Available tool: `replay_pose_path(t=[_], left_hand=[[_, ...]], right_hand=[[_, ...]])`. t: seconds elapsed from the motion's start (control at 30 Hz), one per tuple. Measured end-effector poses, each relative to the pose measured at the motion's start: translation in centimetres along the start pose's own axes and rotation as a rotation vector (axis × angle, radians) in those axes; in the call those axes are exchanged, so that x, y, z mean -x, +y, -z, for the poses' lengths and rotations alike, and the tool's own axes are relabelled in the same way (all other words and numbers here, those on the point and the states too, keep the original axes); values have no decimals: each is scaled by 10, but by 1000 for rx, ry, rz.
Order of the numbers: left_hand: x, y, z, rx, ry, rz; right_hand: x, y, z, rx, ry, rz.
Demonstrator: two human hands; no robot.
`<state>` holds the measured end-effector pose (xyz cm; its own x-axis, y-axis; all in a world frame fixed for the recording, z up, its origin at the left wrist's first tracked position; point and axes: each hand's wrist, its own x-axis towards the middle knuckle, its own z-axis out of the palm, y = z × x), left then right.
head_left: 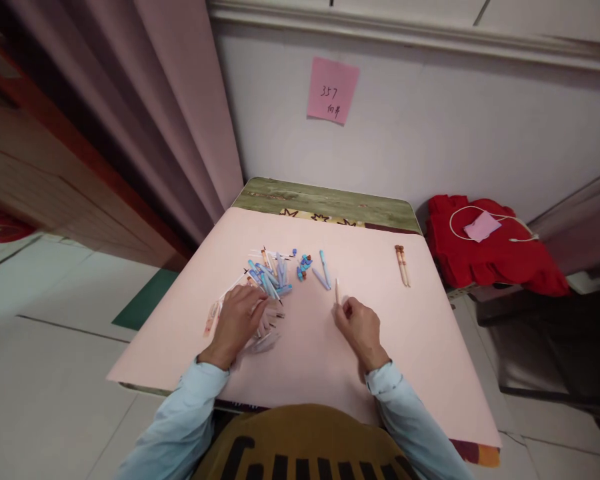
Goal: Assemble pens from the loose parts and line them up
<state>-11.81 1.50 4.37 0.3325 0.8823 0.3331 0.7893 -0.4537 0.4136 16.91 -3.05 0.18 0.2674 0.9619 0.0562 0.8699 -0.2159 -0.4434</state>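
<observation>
My right hand [359,327] pinches a slim cream pen barrel [337,291], held upright with its pale end pointing away from me. My left hand [237,323] is at the near side of a pile of blue pen parts [267,275], its thumb and fingers drawn together; what lies between them is too small to make out. Thin white refills [227,290] with dark tips stick out around that pile. Beside it lies a small heap of blue and brown caps [304,267]. Two blue pen pieces [323,270] lie between the caps and my right hand.
Two brown-topped cream pens [403,267] lie side by side at the table's right. Clear plastic pieces [265,341] and a printed wrapper [212,319] are around my left hand. A pink sheet [415,373] covers the table; a red cushion [490,257] with a cable stands right.
</observation>
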Motion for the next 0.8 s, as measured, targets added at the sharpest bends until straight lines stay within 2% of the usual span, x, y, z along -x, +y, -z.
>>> replay_pose_path(t=[0.13,0.3,0.43,0.6,0.8], left_hand=[[7,-16,12,11,86,174],[-4,-29,16,86,85,292],[-30,-47,11,132,82,406],[-70,-74,-8,297,61,606],[-113,-71,-28,160,-78,717]], right_hand=[[17,5,2,9,-10,11],[21,9,6,-68,-21,24],[22,18,8,-188,48,6],[24,28,5,-291,142,28],[24,28,1,-251,156,46]])
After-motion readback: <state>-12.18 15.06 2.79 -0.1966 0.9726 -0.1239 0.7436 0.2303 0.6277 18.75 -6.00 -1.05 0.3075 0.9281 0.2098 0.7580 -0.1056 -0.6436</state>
